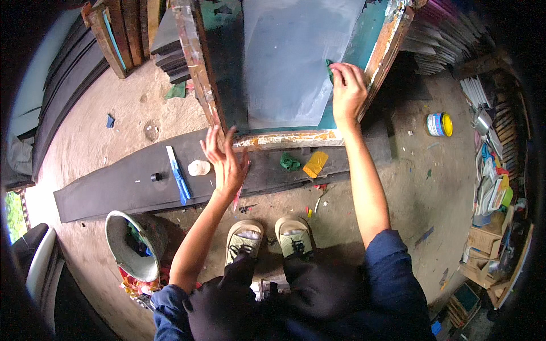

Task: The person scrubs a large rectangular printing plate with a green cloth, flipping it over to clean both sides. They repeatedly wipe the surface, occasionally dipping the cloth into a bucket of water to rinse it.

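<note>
Our right fingers (340,69) pinch a small crumpled green scrap (329,70) inside the paint-stained, wooden-framed bluish screen (287,139); our left fingers (212,143) spread loose at its lower-left corner. We should steady the frame, keep pressure light. Right rail (390,48) crowds our right hand (348,98); brown concrete floor (421,187) gives room rightward.

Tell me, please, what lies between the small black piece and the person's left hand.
In the head view, the blue-handled knife and, nearer the left hand, the round white object appear between that hand and the small black piece.
</note>
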{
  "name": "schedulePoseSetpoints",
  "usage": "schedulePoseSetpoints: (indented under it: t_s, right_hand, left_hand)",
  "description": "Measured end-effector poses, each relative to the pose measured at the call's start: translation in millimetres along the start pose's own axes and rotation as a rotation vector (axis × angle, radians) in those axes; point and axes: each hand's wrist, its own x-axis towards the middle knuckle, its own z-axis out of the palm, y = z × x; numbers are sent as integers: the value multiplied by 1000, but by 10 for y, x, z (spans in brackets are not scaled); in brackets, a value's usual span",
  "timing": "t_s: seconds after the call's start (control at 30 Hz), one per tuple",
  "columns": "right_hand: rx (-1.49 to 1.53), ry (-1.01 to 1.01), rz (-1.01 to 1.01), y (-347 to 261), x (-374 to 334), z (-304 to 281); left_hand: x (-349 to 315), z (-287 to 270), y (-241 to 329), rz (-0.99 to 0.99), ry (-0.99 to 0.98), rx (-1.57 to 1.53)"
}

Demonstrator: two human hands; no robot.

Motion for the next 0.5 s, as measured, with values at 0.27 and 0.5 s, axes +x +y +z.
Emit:
schedulePoseSetpoints:
  t_s: [0.27,0.5]
  right_hand:
    - [25,-14,-47,-9,-224,139]
    - [88,-441,-212,332,-959,58]
  left_hand:
    - [352,200,-106,-55,187,-226]
    - [305,407,-286,-89,151,-140]
